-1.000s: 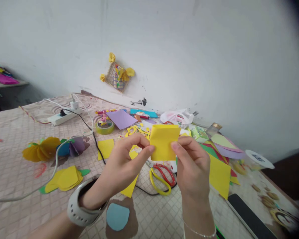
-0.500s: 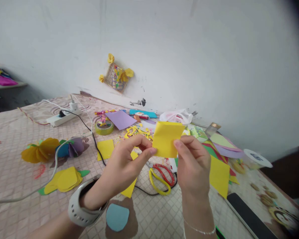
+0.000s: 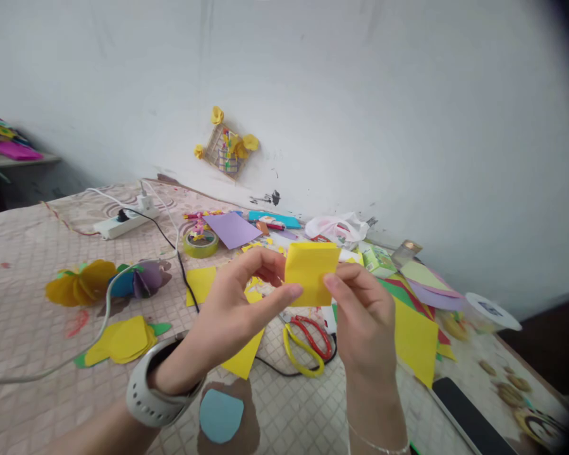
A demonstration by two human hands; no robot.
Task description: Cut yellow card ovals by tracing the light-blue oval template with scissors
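A folded square of yellow paper (image 3: 310,273) is held up in front of me above the table. My left hand (image 3: 234,309) pinches its left edge between thumb and fingers, and my right hand (image 3: 363,319) pinches its right edge. A white sports watch band (image 3: 154,388) circles my left wrist, and a thin silver bracelet (image 3: 377,439) hangs on my right. Below my hands lie red-and-yellow-handled scissors (image 3: 306,347), with a loose yellow paper sheet (image 3: 241,354) near my left hand.
The patterned table cover (image 3: 28,297) holds a power strip (image 3: 123,224) with cables, a tape roll (image 3: 200,244), paper flowers (image 3: 80,283), a lilac sheet (image 3: 232,230), and stacked coloured papers (image 3: 415,338). A black tablet-like slab (image 3: 469,417) lies at the front right.
The yellow paper has shifted slightly left and down, with both hands following it. My left thumb now stretches further along its lower left edge. The view has tilted slightly.
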